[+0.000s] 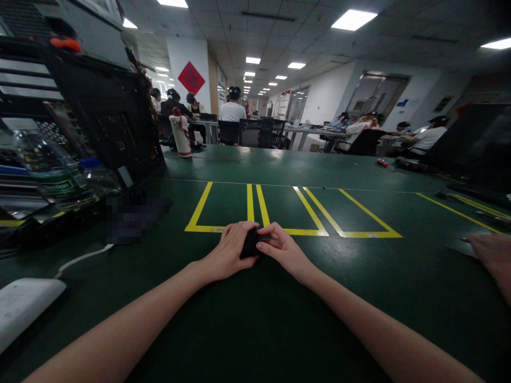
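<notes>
A small black block-like object (250, 243) lies on the dark green table, just in front of the yellow tape lines. My left hand (229, 246) is wrapped over its left side, thumb below and fingers above, and hides much of it. From the other side, my right hand (281, 249) reaches the object's right end with thumb and forefinger drawn together in a pinch. Whatever sits between those right fingertips is too small and dark to make out. The object's exact kind does not show.
Yellow tape (287, 232) marks boxes on the table (255, 330). To the left are a white power strip (27, 303), a water bottle (51, 165) and an open computer case (107, 117). A cream-coloured bottle (180, 135) stands farther back. Another person's hand (493, 260) is at right.
</notes>
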A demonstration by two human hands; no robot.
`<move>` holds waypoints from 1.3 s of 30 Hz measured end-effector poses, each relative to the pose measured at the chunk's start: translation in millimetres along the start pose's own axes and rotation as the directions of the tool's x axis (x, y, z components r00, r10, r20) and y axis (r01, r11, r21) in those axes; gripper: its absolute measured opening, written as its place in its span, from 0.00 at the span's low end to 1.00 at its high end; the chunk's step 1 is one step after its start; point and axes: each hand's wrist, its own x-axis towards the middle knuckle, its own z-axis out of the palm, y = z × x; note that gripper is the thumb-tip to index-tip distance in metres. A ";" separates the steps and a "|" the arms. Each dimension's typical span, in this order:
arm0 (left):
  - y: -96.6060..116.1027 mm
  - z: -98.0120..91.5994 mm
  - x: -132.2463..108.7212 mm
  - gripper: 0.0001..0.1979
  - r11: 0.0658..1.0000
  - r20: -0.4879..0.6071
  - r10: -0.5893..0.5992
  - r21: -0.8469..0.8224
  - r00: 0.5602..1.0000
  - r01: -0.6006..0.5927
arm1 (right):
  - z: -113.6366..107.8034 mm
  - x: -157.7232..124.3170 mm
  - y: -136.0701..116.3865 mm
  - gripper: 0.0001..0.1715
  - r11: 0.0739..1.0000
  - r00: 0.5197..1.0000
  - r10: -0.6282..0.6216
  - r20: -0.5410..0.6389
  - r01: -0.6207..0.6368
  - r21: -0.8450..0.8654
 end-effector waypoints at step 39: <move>3.6 -4.4 0.4 0.28 1.000 0.016 0.007 -0.022 1.000 -0.007 | -2.6 0.5 0.1 0.18 1.000 1.000 0.012 -0.004 -0.012 -0.020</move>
